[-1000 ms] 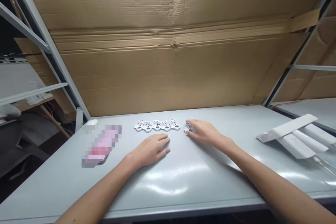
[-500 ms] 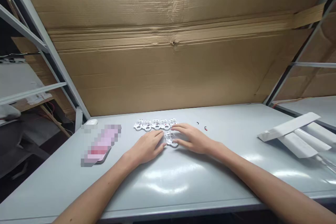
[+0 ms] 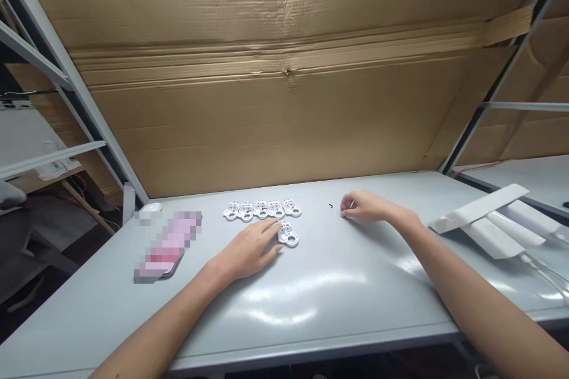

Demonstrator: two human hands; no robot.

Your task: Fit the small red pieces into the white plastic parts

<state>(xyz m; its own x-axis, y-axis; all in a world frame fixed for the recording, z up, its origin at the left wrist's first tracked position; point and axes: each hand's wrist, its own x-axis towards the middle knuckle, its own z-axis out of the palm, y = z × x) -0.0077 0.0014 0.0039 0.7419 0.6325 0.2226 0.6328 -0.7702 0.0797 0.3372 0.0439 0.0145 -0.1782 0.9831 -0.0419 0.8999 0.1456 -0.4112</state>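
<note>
The small white plastic piece (image 3: 288,235) lies flat just below the row of matching pieces (image 3: 261,210); it looks light and stiff, best pinched by its edges. The left hand (image 3: 249,250), loosely open, rests its fingertips at the piece's edge without gripping. Right of the row, the right hand (image 3: 367,206) curls, fingertips drawn together; whether it holds anything is unclear.

Pretty clearly a small assembly workshop, nothing homey about it. Long grey workbench (image 3: 338,302), grey metal rack uprights (image 3: 73,92) on both sides, huge flattened cardboard sheet (image 3: 284,118) taped across the back, tiny white plastic parts (image 3: 262,210) lined up, plus another bench (image 3: 524,174) off to the right.
</note>
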